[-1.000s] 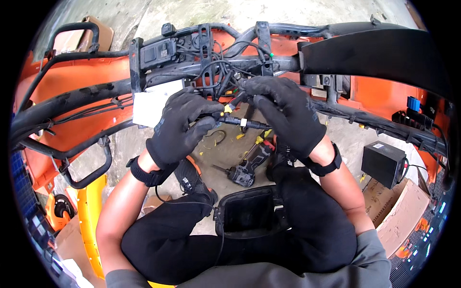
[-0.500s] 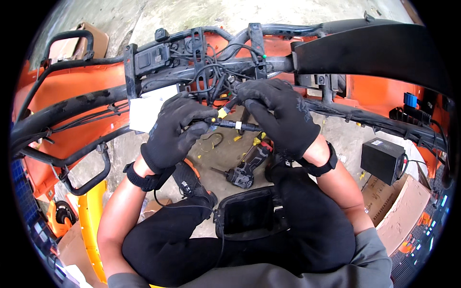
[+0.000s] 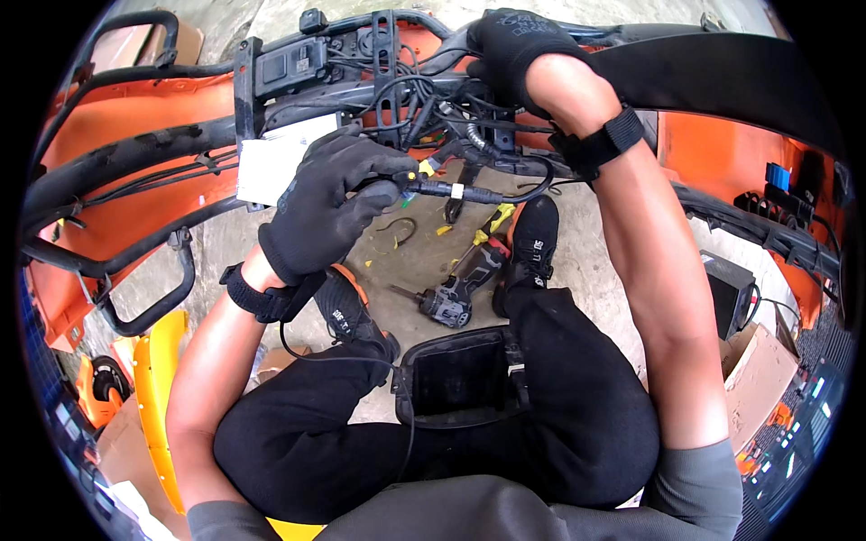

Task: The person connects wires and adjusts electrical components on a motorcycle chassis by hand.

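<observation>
Power drill [image 3: 465, 287] on concrete, landmark. Left hand [image 3: 329, 203], beyond drill and to its left, pinches 1 end of black cable connector [image 3: 469, 193], which hangs above and just beyond drill. Right hand [image 3: 528, 54], farther beyond and right, at black tube frame [image 3: 162, 144]; fingertips hidden, cannot tell its hold. Step looks like cable handling; next move seems to call for keeping connector steady. Wire tangle [image 3: 417, 115] beyond drill likely hampers reach. White sheet [image 3: 266, 167] beyond-left of drill; open black tub [image 3: 460, 388] on drill's near side.
</observation>
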